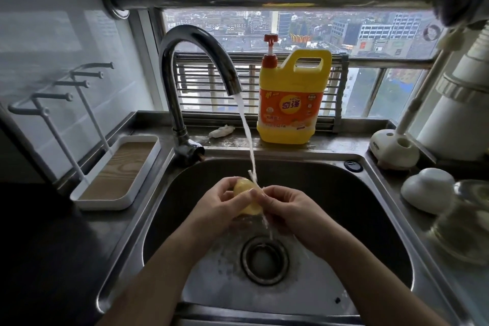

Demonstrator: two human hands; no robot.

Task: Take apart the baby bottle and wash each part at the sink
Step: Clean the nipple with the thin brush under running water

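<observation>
Stainless sink [357, 206] under the window: below the faucet [195, 42], your left hand [219, 202] and right hand [291, 206] both grip a yellowish bottle part [247, 193] in the running stream. You look mid-wash, and no other bottle parts are visible. Right of the faucet stand a detergent jug [291, 103] and an upturned bowl [426, 189], neither in your way.

Window [291, 29] w/ city view, white wall [53, 47]

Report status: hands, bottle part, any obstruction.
Left hand and right hand both gripping yellow part. Part under tap stream, over sink. Nothing in the way.
</observation>
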